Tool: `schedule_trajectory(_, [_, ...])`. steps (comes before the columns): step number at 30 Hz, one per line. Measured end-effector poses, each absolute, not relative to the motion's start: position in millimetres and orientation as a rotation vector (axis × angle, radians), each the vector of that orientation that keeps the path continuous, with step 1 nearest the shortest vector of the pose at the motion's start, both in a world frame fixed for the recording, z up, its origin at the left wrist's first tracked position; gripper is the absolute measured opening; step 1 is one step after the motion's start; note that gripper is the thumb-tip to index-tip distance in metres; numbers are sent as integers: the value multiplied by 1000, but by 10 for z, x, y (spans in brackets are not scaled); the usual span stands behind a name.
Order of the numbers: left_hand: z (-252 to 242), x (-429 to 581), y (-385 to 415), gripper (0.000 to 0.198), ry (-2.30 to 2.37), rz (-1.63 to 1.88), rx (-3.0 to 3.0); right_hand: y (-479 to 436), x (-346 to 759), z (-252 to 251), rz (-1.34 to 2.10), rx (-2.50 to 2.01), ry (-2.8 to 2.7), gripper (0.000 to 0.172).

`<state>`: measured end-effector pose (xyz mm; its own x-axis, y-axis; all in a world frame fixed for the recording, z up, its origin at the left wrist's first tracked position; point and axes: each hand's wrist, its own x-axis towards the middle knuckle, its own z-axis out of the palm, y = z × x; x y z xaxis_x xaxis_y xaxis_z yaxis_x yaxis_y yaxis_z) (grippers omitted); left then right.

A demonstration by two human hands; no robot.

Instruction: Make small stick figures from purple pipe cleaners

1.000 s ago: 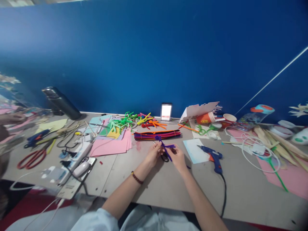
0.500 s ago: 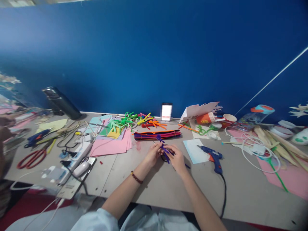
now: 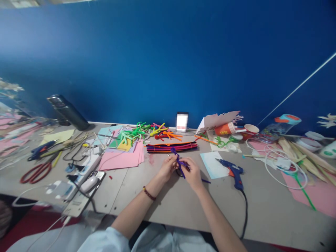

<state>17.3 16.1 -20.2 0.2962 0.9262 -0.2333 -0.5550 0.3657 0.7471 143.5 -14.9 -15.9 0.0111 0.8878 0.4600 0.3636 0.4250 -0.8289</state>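
Note:
Between my hands is a twisted purple pipe cleaner figure (image 3: 174, 152), with a looped top and strands hanging down. My left hand (image 3: 168, 167) pinches it from the left, just under the loop. My right hand (image 3: 192, 171) has its fingers closed on the strands at the right. A purple end (image 3: 206, 181) sticks out beyond the right hand, low over the table. Behind both hands lies a bundle of pipe cleaners (image 3: 172, 147) in purple, red and orange. Some of the fingertips are hidden.
A blue glue gun (image 3: 233, 171) rests on the right beside a light blue sheet (image 3: 212, 164). Pink paper (image 3: 120, 160), a power strip (image 3: 81, 175) and red-handled scissors (image 3: 36, 173) lie left. Finished-looking green pipe cleaner pieces (image 3: 131, 134) and a phone (image 3: 182, 121) are at the back.
My right fingers have shifted slightly on the purple strands, and the end beyond that hand reaches a little farther right. A person's arm at the far left has gone from the table.

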Motion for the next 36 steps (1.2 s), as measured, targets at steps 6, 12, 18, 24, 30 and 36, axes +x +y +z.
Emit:
schedule_trajectory(6, [-183,172,149,32,716,1078,617,-131,1464,-210,649,-1129,-1531,14])
schedule_trajectory(12, [-185,174,145,31,732,1055,626,-148,1440,-200,616,-1143,-1519,17])
schedule_trajectory(18, [-178,187,142,33,745,1088,640,-174,1385,-186,483,-1151,-1536,15])
schedule_trajectory(24, [-176,182,143,30,744,1072,604,-128,1388,-237,519,-1173,-1483,17])
schedule_trajectory(30, [-186,173,137,25,742,1098,580,-96,1414,-285,823,-1100,-1390,13])
schedule_trajectory(36, [-142,175,109,26,737,1088,576,-131,1442,-258,780,-1011,-1454,13])
